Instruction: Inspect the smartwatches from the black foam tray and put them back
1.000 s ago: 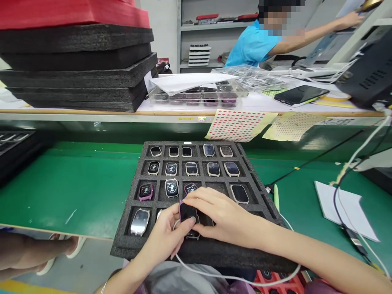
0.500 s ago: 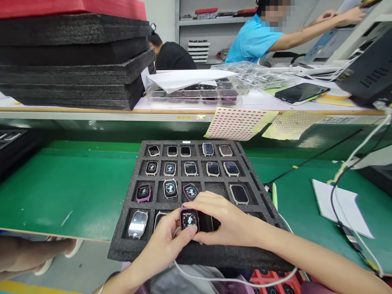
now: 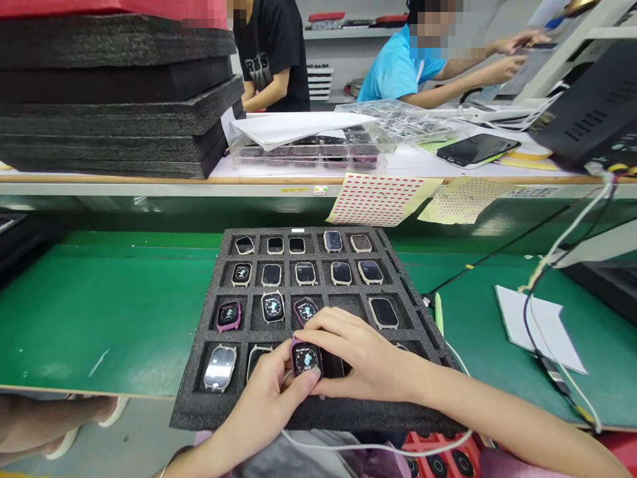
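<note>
Between my two hands is a purple smartwatch (image 3: pixel 305 357) with a lit dial, held over the front rows of a black foam tray (image 3: pixel 192 398). My left hand (image 3: pixel 276 385) grips it from the lower left, thumb on the screen's lower edge. My right hand (image 3: pixel 355 355) closes on its right side, fingers along the top and thumb near the bottom. A white cable (image 3: pixel 348 447) runs from near the watch around the tray's front. Other watches sit in the compartments, among them a purple watch (image 3: pixel 229 315) and a lit pale watch (image 3: pixel 273 307). My right hand partly hides another purple watch (image 3: pixel 305 309).
The tray lies on a green bench (image 3: pixel 124 305). Behind it, a shelf holds stacked black foam trays (image 3: pixel 109 126), a phone (image 3: pixel 478 151) and clear plastic trays (image 3: pixel 318 151). Cables (image 3: pixel 535 318) hang at the right over white paper (image 3: pixel 537 325). Two people work beyond.
My hands keep hold of the purple watch with barely any movement. A pale watch's dial in the second row has gone dark. The person in black has risen, and the view has shifted slightly.
</note>
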Demonstrator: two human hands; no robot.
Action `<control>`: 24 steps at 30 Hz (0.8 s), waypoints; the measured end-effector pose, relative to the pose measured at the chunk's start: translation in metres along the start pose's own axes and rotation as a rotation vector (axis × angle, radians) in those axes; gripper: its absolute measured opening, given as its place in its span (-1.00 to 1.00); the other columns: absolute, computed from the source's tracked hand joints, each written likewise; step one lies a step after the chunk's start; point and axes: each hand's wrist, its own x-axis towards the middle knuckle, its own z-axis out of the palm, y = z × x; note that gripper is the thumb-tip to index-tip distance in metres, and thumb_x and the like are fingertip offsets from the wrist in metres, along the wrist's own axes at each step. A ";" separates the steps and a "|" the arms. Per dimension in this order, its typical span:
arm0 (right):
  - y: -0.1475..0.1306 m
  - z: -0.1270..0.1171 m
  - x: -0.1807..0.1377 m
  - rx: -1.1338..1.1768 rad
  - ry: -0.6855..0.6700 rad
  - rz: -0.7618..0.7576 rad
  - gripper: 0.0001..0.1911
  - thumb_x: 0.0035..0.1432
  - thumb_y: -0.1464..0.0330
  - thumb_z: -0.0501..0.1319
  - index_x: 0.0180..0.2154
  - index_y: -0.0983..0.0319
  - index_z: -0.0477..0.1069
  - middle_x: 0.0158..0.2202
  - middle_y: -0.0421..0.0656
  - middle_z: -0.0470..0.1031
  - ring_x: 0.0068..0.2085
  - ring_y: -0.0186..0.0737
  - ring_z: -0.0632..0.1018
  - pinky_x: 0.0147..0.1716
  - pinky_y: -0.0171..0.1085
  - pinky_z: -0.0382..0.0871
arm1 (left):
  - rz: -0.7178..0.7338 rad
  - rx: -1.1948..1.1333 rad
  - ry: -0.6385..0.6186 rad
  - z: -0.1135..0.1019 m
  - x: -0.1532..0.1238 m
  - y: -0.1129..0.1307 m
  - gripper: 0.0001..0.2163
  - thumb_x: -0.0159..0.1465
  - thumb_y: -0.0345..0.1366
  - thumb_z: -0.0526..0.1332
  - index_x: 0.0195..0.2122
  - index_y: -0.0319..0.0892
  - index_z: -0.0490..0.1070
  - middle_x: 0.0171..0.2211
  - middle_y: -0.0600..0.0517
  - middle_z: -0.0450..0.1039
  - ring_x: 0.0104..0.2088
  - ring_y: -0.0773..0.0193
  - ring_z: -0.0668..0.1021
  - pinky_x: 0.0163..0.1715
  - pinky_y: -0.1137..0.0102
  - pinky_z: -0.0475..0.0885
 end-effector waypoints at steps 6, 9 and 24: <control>-0.004 0.000 -0.002 -0.037 0.041 0.010 -0.53 0.14 0.23 0.23 0.03 0.34 0.30 -0.16 0.05 0.36 -0.18 -0.10 0.39 -0.20 -0.13 0.36 | -0.035 -0.002 -0.031 0.000 -0.001 0.002 -0.73 0.24 -0.20 0.18 -0.07 -0.20 0.37 -0.29 -0.01 0.45 -0.16 0.12 0.46 -0.09 0.31 0.33; -0.005 0.002 -0.003 -0.045 0.055 -0.007 -0.53 0.17 0.22 0.20 0.04 0.35 0.28 -0.15 0.07 0.36 -0.18 -0.09 0.39 -0.18 -0.11 0.36 | -0.032 -0.020 -0.044 0.000 -0.001 0.002 -0.72 0.25 -0.20 0.17 -0.06 -0.21 0.35 -0.25 -0.02 0.45 -0.11 0.10 0.44 -0.10 0.31 0.33; -0.009 -0.001 -0.004 -0.060 0.053 0.008 -0.54 0.14 0.22 0.24 -0.03 0.42 0.35 -0.17 0.08 0.39 -0.18 -0.08 0.39 -0.17 -0.10 0.34 | -0.041 0.000 -0.043 0.002 -0.001 0.002 -0.73 0.27 -0.20 0.15 -0.03 -0.16 0.32 -0.28 0.03 0.39 -0.30 0.27 0.41 -0.30 0.43 0.31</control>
